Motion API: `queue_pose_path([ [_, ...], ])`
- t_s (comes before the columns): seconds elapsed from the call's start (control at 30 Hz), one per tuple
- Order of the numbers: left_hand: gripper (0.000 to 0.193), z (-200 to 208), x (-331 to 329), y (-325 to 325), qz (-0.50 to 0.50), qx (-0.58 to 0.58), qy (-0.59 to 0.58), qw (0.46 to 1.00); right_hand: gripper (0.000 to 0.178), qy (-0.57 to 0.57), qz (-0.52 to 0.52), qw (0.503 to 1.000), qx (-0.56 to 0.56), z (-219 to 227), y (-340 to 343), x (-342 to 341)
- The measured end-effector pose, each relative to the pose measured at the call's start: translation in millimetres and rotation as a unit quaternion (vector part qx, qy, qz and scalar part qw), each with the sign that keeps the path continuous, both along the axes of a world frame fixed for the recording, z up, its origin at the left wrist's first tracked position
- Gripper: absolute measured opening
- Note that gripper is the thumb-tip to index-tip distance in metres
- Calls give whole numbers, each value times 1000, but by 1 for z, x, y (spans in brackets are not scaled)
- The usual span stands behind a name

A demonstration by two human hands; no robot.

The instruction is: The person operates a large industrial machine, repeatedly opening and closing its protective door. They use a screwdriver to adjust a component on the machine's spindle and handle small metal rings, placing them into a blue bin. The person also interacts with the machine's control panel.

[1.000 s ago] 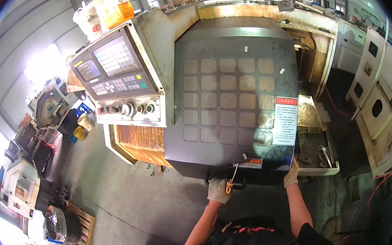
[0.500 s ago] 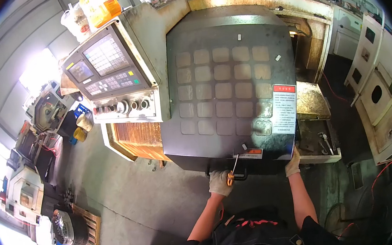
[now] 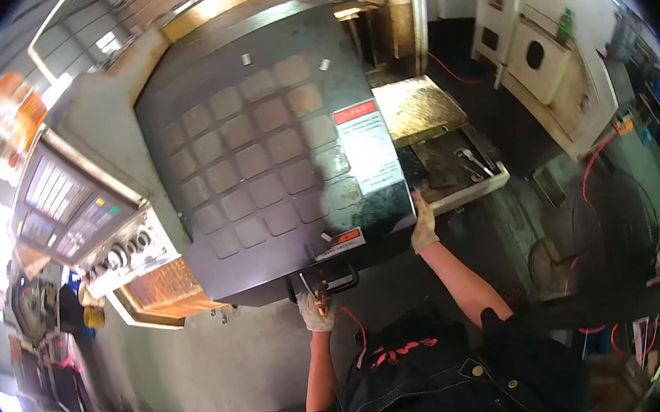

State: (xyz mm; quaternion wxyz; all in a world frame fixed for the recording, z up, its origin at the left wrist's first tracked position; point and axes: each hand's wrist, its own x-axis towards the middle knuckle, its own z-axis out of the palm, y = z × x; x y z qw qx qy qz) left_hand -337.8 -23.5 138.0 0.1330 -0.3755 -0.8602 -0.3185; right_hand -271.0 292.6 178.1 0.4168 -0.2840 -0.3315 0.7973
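At three o'clock of the door (image 3: 276,155), a tray (image 3: 496,180) holds wrenches (image 3: 472,163); the right hand (image 3: 423,228) grips the door's edge, the left hand (image 3: 315,310) clamps an orange tool (image 3: 320,295).

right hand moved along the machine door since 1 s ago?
Cannot tell: the camera swung. The right hand sits at the dark sliding door's right edge beside the tray, as before.
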Motion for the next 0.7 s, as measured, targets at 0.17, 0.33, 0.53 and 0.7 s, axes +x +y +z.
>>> queue_pose_path([
  [0.17,48,0,-5,-10,-29,52,-122,991,33,13,28,997,72,7,-14,1],
  [0.33,41,10,13,-34,31,377,-277,883,25,-6,27,998,64,11,-45,-16],
  [0.53,37,28,31,-79,89,383,-232,890,24,-51,35,995,74,12,-95,-44],
  [0.7,31,39,27,-90,31,373,-267,888,22,-1,102,994,32,3,-136,-77],
])
